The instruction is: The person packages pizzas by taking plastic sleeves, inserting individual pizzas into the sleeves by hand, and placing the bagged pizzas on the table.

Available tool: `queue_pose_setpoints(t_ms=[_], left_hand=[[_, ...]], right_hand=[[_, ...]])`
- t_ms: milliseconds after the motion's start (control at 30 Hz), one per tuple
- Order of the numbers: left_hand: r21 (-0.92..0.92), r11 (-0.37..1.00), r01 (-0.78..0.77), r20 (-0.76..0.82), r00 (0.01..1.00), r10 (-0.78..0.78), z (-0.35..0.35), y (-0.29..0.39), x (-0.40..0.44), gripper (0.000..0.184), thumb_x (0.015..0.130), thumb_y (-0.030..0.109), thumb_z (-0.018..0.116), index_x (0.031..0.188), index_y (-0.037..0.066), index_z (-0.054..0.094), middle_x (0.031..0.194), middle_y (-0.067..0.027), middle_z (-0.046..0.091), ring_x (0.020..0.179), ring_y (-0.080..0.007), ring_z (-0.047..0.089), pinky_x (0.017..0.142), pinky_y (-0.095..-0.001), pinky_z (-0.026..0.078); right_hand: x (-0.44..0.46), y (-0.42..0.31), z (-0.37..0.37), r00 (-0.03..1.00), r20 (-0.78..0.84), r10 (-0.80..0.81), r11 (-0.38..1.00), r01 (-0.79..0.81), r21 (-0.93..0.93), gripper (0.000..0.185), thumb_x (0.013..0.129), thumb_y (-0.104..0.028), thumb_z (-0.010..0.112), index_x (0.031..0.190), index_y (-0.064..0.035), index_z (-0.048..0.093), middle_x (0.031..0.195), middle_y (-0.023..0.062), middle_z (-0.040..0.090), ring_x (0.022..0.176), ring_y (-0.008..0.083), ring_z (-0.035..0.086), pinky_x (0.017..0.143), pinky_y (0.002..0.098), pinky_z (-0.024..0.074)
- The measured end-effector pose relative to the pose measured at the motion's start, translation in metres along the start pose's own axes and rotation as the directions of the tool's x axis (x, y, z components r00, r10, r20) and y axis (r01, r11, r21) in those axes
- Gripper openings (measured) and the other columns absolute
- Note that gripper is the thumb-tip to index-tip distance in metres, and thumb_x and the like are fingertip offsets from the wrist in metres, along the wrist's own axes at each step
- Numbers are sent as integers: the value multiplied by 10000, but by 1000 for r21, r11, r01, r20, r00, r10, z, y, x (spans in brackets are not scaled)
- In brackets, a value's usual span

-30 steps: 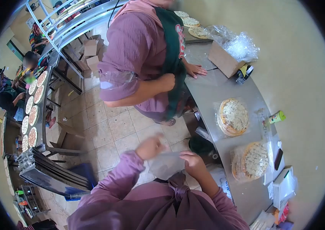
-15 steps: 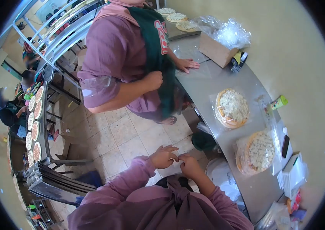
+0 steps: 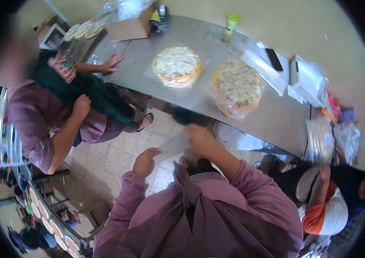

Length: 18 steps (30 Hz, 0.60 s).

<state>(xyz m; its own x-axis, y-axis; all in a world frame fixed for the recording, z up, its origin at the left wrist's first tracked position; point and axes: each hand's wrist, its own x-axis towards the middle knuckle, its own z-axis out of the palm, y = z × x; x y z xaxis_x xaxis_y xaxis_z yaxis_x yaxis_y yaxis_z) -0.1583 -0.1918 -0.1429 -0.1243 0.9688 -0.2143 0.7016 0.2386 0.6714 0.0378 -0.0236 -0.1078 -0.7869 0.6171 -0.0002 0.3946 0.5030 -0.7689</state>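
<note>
Standing at nine o'clock: a co-worker [image 3: 27, 107] wore a dark green apron and had one spread hand [image 3: 112, 63] on the table's edge.
Rounds at eight: flat rounds [image 3: 56, 228] lay in rows at the lower left.
Floor: pale square tiles [image 3: 109, 159] showed between the co-worker and the wearer.
Box at eleven: a cardboard box [image 3: 129, 29] full of clear wrap stood on the table.
Left hand: the left hand [image 3: 143, 162], toward eight, was pinched narrow on one end of a clear plastic piece [image 3: 170, 149].
Plastic: it stretched between the hands near the centre, above the floor and apart from the table.
Right hand: the right hand [image 3: 200, 139] gripped its other end, fingers closed.
Table: grey metal [image 3: 143, 81] curved from eleven to three; one wrapped stack [image 3: 177, 66] sat at twelve, another stack [image 3: 238, 88] at two.
Wall side: a green-capped bottle [image 3: 232, 24] stood at one, a black phone [image 3: 273, 59] lay at two, before a beige wall [image 3: 285, 23].
Right end: plastic packs [image 3: 320, 139] lay at three; another person [image 3: 331, 206] was at four.
</note>
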Motion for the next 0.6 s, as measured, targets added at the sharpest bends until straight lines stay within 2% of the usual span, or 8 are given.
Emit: queue_pose_setpoints(t_ms=[133, 233, 333, 400, 467, 533, 567, 600], left_hand=[[-68, 992, -110, -51, 993, 106, 3, 37, 18, 547, 628, -169, 377, 1095, 35, 576, 1139, -201, 546, 1088, -335, 509, 948, -348, 400], [-102, 983, -154, -70, 987, 147, 6, 50, 28, 586, 619, -191, 348, 1134, 9, 544, 1156, -219, 533, 1101, -336, 505, 961, -337, 386], [-101, 990, -101, -34, 995, 98, 13, 51, 34, 597, 621, -198, 338, 1141, 13, 541, 1152, -226, 534, 1104, -336, 505, 959, -332, 386], [-132, 986, -101, -55, 994, 94, 22, 50, 32, 589, 623, -193, 341, 1137, 12, 544, 1144, -227, 539, 1100, -332, 508, 948, -334, 398], [-100, 990, -101, -52, 994, 96, 29, 55, 28, 586, 624, -188, 347, 1138, 13, 543, 1139, -222, 545, 1086, -325, 520, 928, -333, 416], [-62, 993, -103, -54, 994, 99, 35, 55, 24, 583, 625, -183, 353, 1140, 14, 542, 1133, -218, 551, 1073, -319, 531, 909, -332, 433], [-83, 994, -77, -67, 995, 72, 41, 52, 21, 547, 641, -148, 365, 1134, 10, 542, 1122, -220, 553, 1035, -328, 547, 890, -345, 439], [-92, 994, -66, -70, 996, 60, 44, 49, 18, 529, 650, -130, 372, 1130, 8, 543, 1117, -221, 554, 1016, -333, 554, 880, -351, 441]], right_hand=[[-18, 25, -15, 993, -74, 90, 995, -87, 45, 311, 641, 51, 472, 922, 25, 603, 1026, 169, 565, 930, 345, 552, 844, 374, 435], [-32, 39, -29, 990, -119, 74, 997, -71, 26, 290, 655, 31, 482, 918, 15, 604, 1024, 167, 562, 926, 342, 552, 844, 377, 432], [-45, 47, -61, 976, -210, -51, 999, 51, -9, 262, 689, -19, 520, 936, 1, 607, 981, 162, 582, 872, 339, 573, 792, 372, 454], [-54, 51, -87, 872, -359, 333, 938, -266, 224, 251, 719, -65, 569, 961, -8, 606, 925, 146, 608, 780, 282, 603, 711, 352, 477], [-58, 70, -111, 737, -523, 428, 903, -334, 269, 280, 739, -81, 591, 1011, -16, 589, 875, 119, 623, 706, 206, 606, 640, 321, 486], [-58, 92, -131, 611, -652, 449, 893, -279, 354, 310, 742, -62, 590, 1044, -1, 566, 866, 109, 621, 686, 167, 586, 583, 299, 482], [-55, 99, -136, 608, -652, 453, 891, -282, 356, 310, 742, -62, 590, 1044, -1, 566, 866, 109, 621, 686, 167, 586, 583, 299, 482], [-49, 107, -142, 562, -595, 575, 805, -255, 536, 334, 750, -68, 596, 1070, 14, 550, 841, 92, 602, 667, 149, 569, 588, 280, 486]])
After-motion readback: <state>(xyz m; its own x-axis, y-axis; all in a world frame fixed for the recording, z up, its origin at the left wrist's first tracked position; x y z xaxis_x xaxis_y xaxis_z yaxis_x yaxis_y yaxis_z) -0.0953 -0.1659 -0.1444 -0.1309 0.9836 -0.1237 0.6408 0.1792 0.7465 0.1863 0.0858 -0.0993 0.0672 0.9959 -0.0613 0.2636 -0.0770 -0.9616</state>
